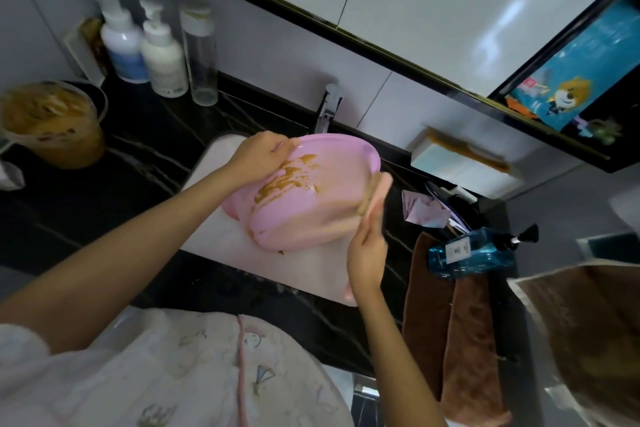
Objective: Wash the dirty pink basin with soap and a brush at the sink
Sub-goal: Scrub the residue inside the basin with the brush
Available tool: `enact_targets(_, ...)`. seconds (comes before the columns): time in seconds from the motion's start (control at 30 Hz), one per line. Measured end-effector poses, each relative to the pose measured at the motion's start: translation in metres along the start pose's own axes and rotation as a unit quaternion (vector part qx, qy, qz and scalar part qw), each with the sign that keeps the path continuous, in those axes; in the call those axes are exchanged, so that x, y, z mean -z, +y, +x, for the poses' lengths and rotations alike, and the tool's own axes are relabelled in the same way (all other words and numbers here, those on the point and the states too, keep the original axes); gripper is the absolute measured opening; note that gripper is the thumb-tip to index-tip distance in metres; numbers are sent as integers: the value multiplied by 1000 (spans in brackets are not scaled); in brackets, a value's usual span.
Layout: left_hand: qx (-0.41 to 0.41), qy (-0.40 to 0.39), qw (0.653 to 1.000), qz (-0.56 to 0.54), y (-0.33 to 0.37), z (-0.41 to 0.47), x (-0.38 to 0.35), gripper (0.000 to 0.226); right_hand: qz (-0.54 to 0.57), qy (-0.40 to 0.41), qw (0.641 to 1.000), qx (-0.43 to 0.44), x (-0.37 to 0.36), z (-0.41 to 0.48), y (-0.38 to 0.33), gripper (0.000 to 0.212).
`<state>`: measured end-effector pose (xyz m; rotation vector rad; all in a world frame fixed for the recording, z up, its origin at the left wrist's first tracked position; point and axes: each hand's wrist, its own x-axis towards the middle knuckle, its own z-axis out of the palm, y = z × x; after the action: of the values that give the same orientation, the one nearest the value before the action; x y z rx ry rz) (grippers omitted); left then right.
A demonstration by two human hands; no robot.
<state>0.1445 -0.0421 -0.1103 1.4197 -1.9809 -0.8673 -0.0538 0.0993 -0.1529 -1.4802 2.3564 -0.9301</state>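
The pink basin is tilted on its side over the white sink, its outer underside facing me with brown smears across it. My left hand grips the basin's upper left rim. My right hand holds a pink brush, blurred by motion, with its bristles pressed against the basin's right side. A blue soap bottle with a black pump lies on its side on the counter to the right of the sink.
A chrome tap stands behind the basin. At back left stand two white pump bottles and a clear bottle. A cup of brown sludge sits at far left. Brown towels hang over the counter's right front.
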Motion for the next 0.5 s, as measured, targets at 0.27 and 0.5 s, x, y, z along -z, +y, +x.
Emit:
enact_targets(0.27,-4,5,1000,9,0,-4,-3,48,-47,-88,990,102,2,-43,-42,57)
enact_targets(0.5,-11,-13,999,28,14,-13,-13,47,-36,-184,980,-63,52,28,-61,51)
